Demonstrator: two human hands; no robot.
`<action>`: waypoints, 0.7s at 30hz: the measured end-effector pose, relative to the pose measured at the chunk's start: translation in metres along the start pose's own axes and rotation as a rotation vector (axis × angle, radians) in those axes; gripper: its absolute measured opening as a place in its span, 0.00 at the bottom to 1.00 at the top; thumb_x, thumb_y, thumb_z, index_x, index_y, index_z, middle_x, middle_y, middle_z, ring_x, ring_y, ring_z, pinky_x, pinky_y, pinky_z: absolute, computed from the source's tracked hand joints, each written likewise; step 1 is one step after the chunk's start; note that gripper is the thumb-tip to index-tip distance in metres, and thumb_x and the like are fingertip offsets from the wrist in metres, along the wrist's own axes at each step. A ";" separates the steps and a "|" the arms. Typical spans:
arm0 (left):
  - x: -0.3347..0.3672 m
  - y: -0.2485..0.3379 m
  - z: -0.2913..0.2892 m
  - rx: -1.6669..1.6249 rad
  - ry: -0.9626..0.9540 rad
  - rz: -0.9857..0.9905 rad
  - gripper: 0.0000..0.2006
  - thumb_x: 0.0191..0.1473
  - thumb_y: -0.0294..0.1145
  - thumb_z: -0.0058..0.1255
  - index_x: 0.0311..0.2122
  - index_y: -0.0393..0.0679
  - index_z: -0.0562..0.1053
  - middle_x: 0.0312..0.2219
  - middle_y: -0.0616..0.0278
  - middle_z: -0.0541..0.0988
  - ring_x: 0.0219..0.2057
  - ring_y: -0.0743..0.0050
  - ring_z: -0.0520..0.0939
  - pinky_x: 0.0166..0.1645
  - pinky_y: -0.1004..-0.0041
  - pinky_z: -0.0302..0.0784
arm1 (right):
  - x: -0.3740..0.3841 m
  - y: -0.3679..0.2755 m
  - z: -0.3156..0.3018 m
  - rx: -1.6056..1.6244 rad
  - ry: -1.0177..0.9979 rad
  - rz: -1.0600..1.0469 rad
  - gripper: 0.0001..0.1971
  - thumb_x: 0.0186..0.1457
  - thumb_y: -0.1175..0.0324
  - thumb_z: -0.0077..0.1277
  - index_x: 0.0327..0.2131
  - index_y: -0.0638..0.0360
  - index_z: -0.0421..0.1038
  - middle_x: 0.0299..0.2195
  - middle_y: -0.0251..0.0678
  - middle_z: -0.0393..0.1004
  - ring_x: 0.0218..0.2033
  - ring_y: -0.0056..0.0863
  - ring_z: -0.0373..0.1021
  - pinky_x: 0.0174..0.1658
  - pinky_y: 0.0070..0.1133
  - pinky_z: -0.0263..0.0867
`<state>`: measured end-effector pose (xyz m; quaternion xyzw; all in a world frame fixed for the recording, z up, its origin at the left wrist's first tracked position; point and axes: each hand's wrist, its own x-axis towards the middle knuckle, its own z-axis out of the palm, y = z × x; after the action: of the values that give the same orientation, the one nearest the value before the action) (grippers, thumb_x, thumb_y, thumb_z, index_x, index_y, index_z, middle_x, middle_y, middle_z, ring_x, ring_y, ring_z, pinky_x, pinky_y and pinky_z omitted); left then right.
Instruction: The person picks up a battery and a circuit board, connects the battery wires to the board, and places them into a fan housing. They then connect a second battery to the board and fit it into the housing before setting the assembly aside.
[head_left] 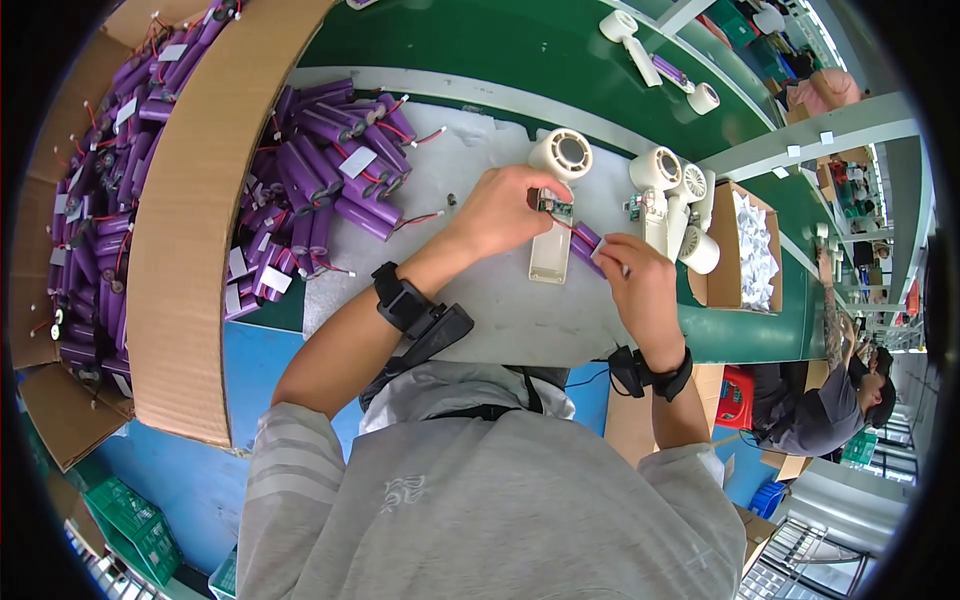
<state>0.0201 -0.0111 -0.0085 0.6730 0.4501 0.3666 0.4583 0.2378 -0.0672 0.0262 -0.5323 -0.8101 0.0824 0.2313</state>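
Note:
A white handheld fan lies in front of me on a pale sheet, its handle casing open. My left hand is closed on the fan at its neck, by a small green circuit board. In my right hand is a purple battery pack, pinched at its near end just right of the handle. A thin red wire shows between the board and the battery. More white fans lie to the right, one with its board exposed.
Purple battery packs with red leads are heaped left of my arm. A tall cardboard box beside them holds many more. At right stands a carton of white pieces. Fans lie on the green surface beyond. A co-worker sits far right.

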 end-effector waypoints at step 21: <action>0.005 -0.005 -0.003 0.000 -0.011 0.025 0.16 0.41 0.24 0.55 0.40 0.48 0.80 0.23 0.61 0.79 0.22 0.76 0.76 0.32 0.74 0.73 | 0.013 -0.015 -0.007 0.014 -0.140 0.195 0.03 0.46 0.77 0.56 0.26 0.69 0.76 0.32 0.49 0.79 0.24 0.41 0.75 0.32 0.25 0.72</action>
<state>0.0179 -0.0047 -0.0121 0.6805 0.4391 0.3687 0.4563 0.2241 -0.0626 0.0424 -0.5999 -0.7680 0.1473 0.1689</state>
